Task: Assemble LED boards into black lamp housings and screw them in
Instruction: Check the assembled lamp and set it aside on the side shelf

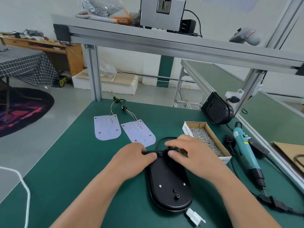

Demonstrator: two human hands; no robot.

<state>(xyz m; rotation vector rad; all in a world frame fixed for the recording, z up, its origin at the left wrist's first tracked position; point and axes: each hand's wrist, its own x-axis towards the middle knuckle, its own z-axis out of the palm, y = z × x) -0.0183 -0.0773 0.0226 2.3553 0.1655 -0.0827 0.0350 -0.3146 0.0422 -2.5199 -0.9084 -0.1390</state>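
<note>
Green-matted counter (79,162) under an aluminium-framed shelf (148,41), head view. The left hand (136,157) grips the far left corner of the black lamp housing (169,183), thumb on top and fingers curled over the edge. The right hand (189,152) pinches the black cable (162,139) where it meets the housing's far end, thumb toward the person and fingers curled above; the cable arcs in a loop just beyond the two hands. The housing lies flat at the centre of the counter, rounded end toward the person, its upper face showing two pale spots and a small black post. A white plastic piece (195,216) lies at its near end, touching or just beside it. Beyond the left hand two white LED boards lie flat side by side, the left board (107,127) and the right board (139,131), each trailing coloured wires toward the far edge; the right board's rounded end lies just beside the left hand's fingers. Just right of the right hand stands an open cardboard box (213,134) filled with silver screws. Right of the box lies a teal electric screwdriver (245,150), tip toward the person, among black cords. At the far right corner a second housing (217,109) stands on edge, tilted, beside a frame post. On the shelf above rests a clear bag of screws (98,7).
</note>
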